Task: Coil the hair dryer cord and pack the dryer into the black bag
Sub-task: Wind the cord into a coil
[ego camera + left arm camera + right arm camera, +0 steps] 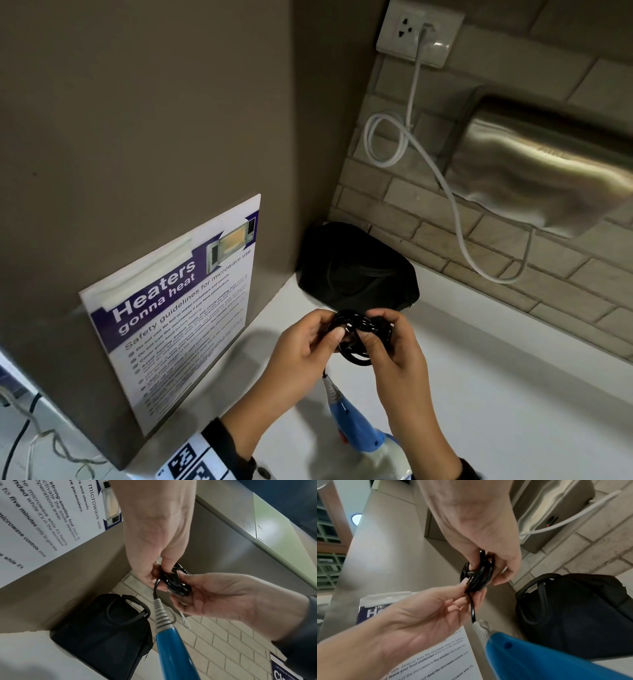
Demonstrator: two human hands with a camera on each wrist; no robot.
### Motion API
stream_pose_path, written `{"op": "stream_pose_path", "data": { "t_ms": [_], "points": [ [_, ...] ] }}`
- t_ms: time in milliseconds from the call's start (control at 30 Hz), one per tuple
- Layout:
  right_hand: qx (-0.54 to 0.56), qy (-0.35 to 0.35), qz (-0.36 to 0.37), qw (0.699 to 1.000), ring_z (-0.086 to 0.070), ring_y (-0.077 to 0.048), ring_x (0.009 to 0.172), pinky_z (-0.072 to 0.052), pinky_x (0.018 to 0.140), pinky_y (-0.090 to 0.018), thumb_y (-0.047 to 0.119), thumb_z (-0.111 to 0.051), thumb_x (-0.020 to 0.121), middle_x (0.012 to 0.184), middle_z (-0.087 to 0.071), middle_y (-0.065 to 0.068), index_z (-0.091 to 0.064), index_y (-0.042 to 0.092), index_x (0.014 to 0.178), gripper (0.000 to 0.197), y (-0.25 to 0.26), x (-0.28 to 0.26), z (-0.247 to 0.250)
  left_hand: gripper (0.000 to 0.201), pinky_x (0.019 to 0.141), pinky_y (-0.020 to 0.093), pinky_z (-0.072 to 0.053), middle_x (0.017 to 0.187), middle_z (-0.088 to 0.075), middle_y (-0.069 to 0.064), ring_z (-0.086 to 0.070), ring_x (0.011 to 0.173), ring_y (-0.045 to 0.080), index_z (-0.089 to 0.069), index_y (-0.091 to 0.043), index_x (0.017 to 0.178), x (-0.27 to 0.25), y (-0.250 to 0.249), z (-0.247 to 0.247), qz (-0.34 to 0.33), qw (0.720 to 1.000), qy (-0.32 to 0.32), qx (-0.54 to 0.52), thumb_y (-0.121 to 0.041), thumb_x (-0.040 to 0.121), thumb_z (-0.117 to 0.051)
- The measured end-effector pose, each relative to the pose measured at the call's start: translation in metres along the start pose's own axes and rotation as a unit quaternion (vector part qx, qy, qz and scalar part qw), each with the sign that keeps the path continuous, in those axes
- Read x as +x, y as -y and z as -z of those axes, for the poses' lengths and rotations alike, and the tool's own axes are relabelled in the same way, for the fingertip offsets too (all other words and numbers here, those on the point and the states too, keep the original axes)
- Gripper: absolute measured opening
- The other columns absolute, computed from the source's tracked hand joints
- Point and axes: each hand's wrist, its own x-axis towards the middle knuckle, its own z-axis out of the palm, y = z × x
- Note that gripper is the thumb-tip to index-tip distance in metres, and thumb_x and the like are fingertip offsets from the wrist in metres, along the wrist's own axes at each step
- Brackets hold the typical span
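Both hands hold a small coil of black cord [359,329] above the white counter. My left hand [334,330] pinches the coil's left side between thumb and fingers. My right hand [376,327] grips the right side, thumb in front. In the wrist views, the coil [176,584] [477,574] is a tight bundle of several loops. One short strand runs down to the ribbed grey collar of the blue hair dryer [356,425] below my hands. The black bag [356,270] stands in the corner just behind the coil, its handle [130,609] on top.
A brown panel with a microwave safety poster [178,308] rises at the left. A steel wall unit [548,171] hangs on the brick wall at the right. A white cable [455,212] droops from the socket [418,31]. The white counter [513,394] extends right.
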Motion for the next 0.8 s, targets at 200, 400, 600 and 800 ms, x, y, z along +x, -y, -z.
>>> {"op": "stream_pose_path", "data": {
  "t_ms": [200,400,600,800],
  "points": [
    [0.001,0.029,-0.008,1.000,-0.067,-0.008,0.077,-0.049,0.066,-0.011,0.005,-0.060,0.089,0.083,-0.071,0.003,-0.063,0.024,0.091,0.019,0.001,0.002,0.006,0.013,0.093,0.035,-0.052,0.102,-0.073,0.005,-0.069,0.099,0.017,-0.063,-0.013,0.105,0.000,-0.001,-0.001,-0.005,1.000,-0.005,-0.014,-0.014,0.094,-0.056],
    [0.111,-0.020,-0.065,0.991,-0.069,-0.020,0.090,-0.054,0.074,-0.021,0.000,-0.059,0.088,0.097,-0.072,-0.009,-0.063,0.016,0.102,0.022,-0.001,0.006,0.006,0.020,0.100,0.042,-0.048,0.105,-0.069,0.002,-0.065,0.105,0.017,-0.057,-0.025,0.109,0.000,-0.001,-0.004,-0.038,0.998,0.032,0.029,-0.023,0.090,-0.053],
    [0.149,-0.055,-0.066,0.985,-0.068,-0.023,0.091,-0.054,0.079,-0.027,-0.004,-0.055,0.088,0.098,-0.070,-0.013,-0.063,0.018,0.099,0.025,0.001,0.003,0.000,0.023,0.091,0.029,-0.050,0.106,-0.068,0.001,-0.064,0.104,0.014,-0.055,-0.025,0.111,-0.001,0.000,-0.004,-0.042,0.997,0.049,0.036,-0.020,0.089,-0.052],
    [0.128,-0.002,-0.107,0.986,-0.070,-0.020,0.089,-0.055,0.074,-0.022,-0.003,-0.058,0.087,0.096,-0.073,-0.009,-0.065,0.016,0.102,0.024,-0.002,0.005,0.001,0.026,0.090,0.032,-0.052,0.105,-0.068,-0.002,-0.065,0.101,0.016,-0.054,-0.029,0.111,-0.003,0.004,0.005,-0.046,0.996,0.042,0.061,-0.016,0.089,-0.054]
  ]
}}
